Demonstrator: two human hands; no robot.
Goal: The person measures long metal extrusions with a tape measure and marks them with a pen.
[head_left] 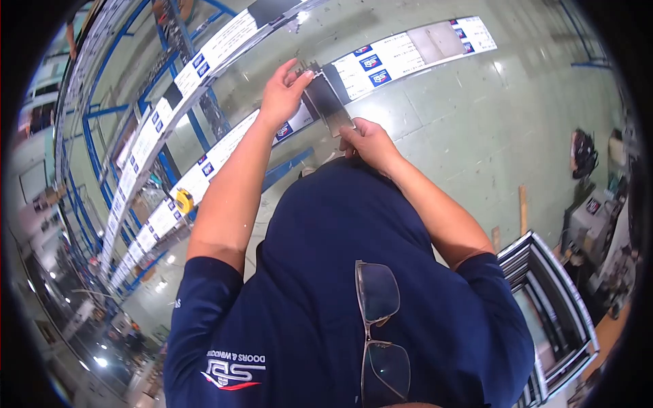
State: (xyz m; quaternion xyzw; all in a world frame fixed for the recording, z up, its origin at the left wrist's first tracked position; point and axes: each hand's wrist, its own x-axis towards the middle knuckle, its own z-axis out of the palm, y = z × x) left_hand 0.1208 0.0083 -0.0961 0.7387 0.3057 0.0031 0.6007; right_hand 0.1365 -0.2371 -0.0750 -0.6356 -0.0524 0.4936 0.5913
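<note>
A short, dark metal profile piece (pixel 328 102) with ridged ends is held between my two hands, over a long profile wrapped in white printed film (pixel 415 53). My left hand (pixel 282 95) grips its upper left end, with thumb and fingers closed at the ridged edge. At the lower right end, my right hand (pixel 371 144) pinches the piece between thumb and curled fingers. Part of the long profile is hidden behind the piece and my left arm.
A yellow tape measure (pixel 183 200) is beside my left forearm. More film-wrapped profiles (pixel 139 143) run along blue metal racks (pixel 92 143) on the left. A stack of frames (pixel 568 292) stands at the lower right. Glasses (pixel 379 292) hang on my shirt.
</note>
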